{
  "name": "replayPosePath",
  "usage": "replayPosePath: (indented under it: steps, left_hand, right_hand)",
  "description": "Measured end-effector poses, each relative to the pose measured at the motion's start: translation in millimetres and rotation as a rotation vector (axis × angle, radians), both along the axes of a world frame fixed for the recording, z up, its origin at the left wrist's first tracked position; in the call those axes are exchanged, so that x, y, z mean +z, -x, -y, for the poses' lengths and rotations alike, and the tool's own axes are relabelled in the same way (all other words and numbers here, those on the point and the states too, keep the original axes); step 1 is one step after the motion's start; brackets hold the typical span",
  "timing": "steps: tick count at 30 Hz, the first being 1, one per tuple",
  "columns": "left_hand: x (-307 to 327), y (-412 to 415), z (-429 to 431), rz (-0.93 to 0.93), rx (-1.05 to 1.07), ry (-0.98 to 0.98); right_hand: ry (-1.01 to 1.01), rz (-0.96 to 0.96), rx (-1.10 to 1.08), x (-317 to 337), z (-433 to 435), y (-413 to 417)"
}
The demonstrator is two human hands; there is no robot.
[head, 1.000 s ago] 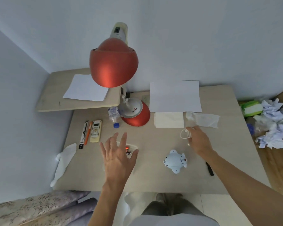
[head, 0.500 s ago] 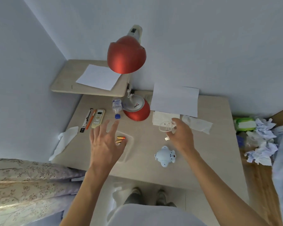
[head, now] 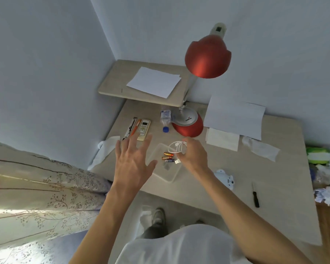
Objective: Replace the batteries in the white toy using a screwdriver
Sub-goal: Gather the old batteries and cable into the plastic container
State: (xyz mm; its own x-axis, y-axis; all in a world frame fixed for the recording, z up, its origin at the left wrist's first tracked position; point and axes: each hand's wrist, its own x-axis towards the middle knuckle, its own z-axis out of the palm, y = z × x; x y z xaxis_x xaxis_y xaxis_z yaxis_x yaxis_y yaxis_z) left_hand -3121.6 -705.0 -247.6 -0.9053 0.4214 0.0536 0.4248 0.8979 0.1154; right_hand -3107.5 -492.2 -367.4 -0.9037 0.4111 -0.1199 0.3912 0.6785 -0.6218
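Wearer, as I see it on my feed: plain white shirt (head: pixel 179 244) along the lower edge. Left hand (head: pixel 131 166) and right hand (head: pixel 195 155) bare, forearms (head: pixel 103 216) bare too. Dark grey trousers (head: pixel 154 231). One pale shoe (head: pixel 158 214) showing beneath; I can't make out detail.

Desk (head: pixel 274 178), back to front: red lamp (head: pixel 208 58), bottle (head: pixel 165 117) just left of its base, remote (head: pixel 143 127) and pen (head: pixel 135 127) further left; paper (head: pixel 154 81) on shelf (head: pixel 111 86); tissue (head: pixel 261 147) at right.
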Motion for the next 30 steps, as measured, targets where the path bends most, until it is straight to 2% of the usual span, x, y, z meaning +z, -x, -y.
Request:
replayPosePath:
  steps: [8, 16, 21, 26, 30]
  left_hand:
    - [-6, 15, 29, 0.028, -0.061, 0.01]
    - [-14, 34, 60, 0.068, -0.092, 0.026]
    - [-20, 47, 65, 0.118, -0.145, 0.043]
    - [-24, 58, 52, 0.174, -0.219, 0.038]
    - [-29, 65, 36, 0.212, -0.287, 0.031]
  right_hand:
    - [-0.058, 0.177, 0.058, -38, 59, 35]
    - [-0.015, 0.297, 0.034, -121, 80, 35]
    - [0.071, 0.272, -0.015, -111, 79, 26]
    - [0.059, 0.13, -0.072, -76, 60, 2]
    - [0.108, 0.042, -0.247, -56, 32, -42]
